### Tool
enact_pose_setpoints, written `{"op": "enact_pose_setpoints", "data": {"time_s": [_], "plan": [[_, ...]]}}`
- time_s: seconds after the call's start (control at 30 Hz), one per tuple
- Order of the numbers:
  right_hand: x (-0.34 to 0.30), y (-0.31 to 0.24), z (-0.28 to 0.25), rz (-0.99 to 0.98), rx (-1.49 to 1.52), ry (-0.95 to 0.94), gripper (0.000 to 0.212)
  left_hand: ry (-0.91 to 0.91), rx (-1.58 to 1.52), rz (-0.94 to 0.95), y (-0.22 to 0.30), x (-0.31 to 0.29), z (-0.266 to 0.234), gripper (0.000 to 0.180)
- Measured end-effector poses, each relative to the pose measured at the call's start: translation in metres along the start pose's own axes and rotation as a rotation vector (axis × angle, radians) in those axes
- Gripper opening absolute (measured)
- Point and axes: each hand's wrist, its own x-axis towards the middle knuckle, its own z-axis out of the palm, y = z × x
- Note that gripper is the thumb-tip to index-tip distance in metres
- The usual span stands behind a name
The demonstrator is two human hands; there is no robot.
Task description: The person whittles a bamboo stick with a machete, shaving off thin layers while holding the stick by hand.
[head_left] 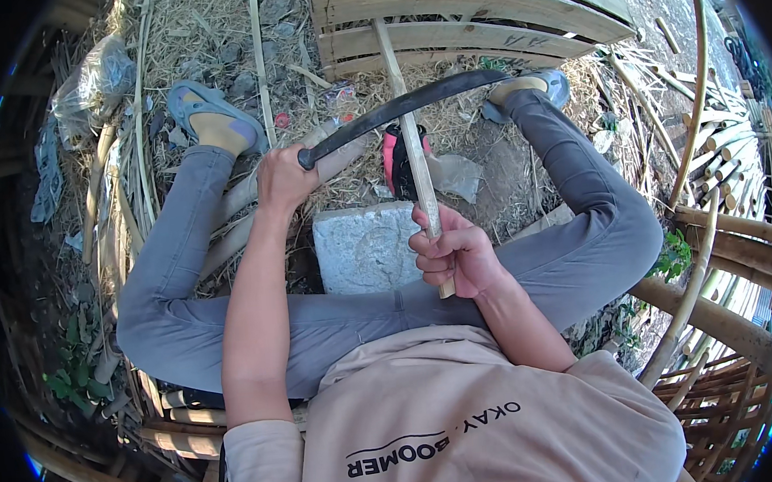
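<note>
My left hand (285, 182) is closed at the near end of a long, curved dark tool (367, 122) that looks like a knife. The tool reaches right and away, its far end near my right foot. It crosses over a narrow pale wooden strip (420, 162), which looks like split bamboo. My right hand (457, 252) grips the strip near its lower end, thumb along it. The strip's far end lies at the slatted wooden crate (443, 38). Between my legs sits a whitish stone block (364, 247). Just left of the strip lies a pink and black item (391, 162).
Straw and debris cover the ground around my sandalled feet (209, 110). Cut bamboo pieces (727, 150) are piled on the right, with bamboo poles (723, 320) nearer me. A clear plastic bag (99, 82) lies at the far left; a plastic scrap (457, 175) is beside the strip.
</note>
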Motion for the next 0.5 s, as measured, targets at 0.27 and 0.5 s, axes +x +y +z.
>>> {"op": "enact_pose_setpoints", "data": {"time_s": [0.27, 0.5], "plan": [[0.001, -0.001, 0.002, 0.047, 0.008, -0.01, 0.036, -0.101, -0.147, 0.162, 0.04, -0.01, -0.005, 0.008], [0.002, 0.0, 0.001, 0.032, -0.056, 0.0, 0.037, -0.072, -0.156, 0.21, 0.028, -0.001, 0.003, 0.013]]}}
